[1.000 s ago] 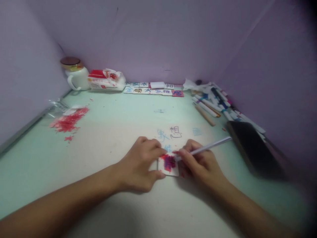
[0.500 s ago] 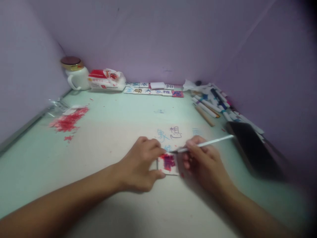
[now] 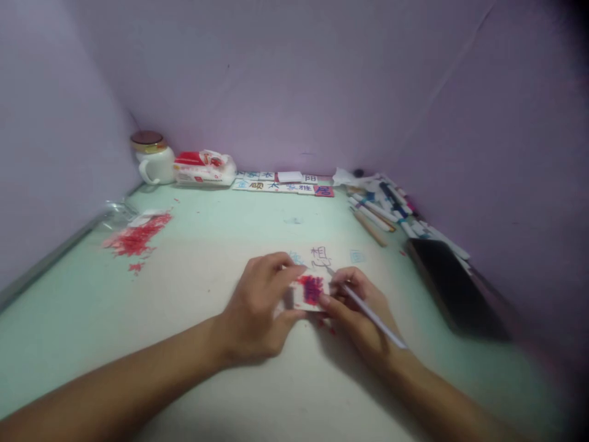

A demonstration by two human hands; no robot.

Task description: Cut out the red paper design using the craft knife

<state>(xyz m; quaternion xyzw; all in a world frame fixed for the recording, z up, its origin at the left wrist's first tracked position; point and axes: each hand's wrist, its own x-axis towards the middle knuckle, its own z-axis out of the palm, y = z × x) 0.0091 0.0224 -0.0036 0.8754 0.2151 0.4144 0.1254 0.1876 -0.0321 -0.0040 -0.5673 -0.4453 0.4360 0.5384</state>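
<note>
A small white square tile (image 3: pixel 312 291), coloured red and purple in its middle, is pinched at its left side between the thumb and fingers of my left hand (image 3: pixel 260 307). My right hand (image 3: pixel 361 307) is closed round a slim pen-like tool (image 3: pixel 375 316) with a pale shaft; its narrow tip points up and away from me, past the tile's upper right corner. The thumb of that hand also touches the tile's right edge. Whether the tool is a pen or a knife I cannot tell. Red crumbs lie just below the tile.
Handwritten characters (image 3: pixel 318 253) mark the table behind the tile. A dark phone (image 3: pixel 453 285) and several markers (image 3: pixel 375 212) lie at right. Red shavings (image 3: pixel 140 236) spread at left. Along the back stand a lidded mug (image 3: pixel 159 164), a tissue pack (image 3: pixel 205 170) and lettered tiles (image 3: pixel 267 186).
The tile has been lifted and tilted between both hands. My right hand has swung the tool round so its shaft now slopes down to the right, and its thumb has come onto the tile.
</note>
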